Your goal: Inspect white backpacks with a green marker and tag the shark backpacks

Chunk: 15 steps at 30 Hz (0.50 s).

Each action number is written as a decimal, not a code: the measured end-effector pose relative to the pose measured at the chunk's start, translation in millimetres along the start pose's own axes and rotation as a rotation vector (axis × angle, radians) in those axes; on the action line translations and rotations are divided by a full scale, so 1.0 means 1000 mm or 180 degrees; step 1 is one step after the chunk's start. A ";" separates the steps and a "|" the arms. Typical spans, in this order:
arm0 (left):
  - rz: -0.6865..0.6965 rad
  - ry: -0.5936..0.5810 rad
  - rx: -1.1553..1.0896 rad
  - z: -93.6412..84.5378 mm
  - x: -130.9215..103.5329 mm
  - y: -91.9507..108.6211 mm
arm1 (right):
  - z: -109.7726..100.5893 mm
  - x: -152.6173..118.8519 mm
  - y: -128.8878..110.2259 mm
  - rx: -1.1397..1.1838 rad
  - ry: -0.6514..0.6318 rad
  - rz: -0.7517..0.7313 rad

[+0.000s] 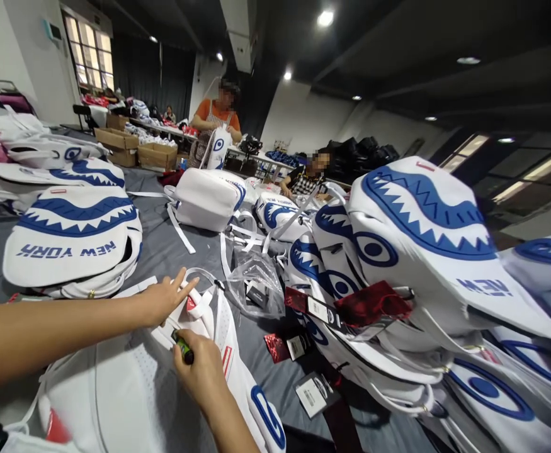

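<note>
Gripping short green-black cylindrical tool [183,347] w/ R hand [203,370] over white fabric backpack [126,384], slanted twd L hand [162,303], spread open on it.

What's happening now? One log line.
left hand: at white backpack | right hand: holding small green tool | nearby: clear plastic bag, shark-mouth backpacks

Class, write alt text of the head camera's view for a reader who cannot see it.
A left hand rests on a white bag while the right hand holds a small green-and-black tool against it. Similar bags with blue toothy mouths are piled on a grey table; two people work behind.
</note>
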<state>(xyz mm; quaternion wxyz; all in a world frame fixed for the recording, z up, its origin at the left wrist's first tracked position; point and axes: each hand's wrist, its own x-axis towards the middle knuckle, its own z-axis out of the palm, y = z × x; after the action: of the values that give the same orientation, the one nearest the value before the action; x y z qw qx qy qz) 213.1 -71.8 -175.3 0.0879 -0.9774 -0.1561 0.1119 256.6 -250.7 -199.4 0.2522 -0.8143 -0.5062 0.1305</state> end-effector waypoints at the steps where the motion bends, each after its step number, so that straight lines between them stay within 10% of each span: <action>1: -0.0028 -0.0111 0.0017 -0.002 0.001 0.002 | 0.002 0.001 0.001 0.0027 0.0062 -0.0022; 15: 0.0291 0.0028 0.0056 0.003 0.003 -0.008 | 0.005 0.004 0.002 0.0177 0.0248 -0.0051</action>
<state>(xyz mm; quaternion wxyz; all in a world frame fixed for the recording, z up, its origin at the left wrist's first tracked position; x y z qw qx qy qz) 213.0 -63.0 -177.1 0.0920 -0.9832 -0.1100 0.1129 258.1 -246.4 -204.4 0.2953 -0.8073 -0.4987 0.1108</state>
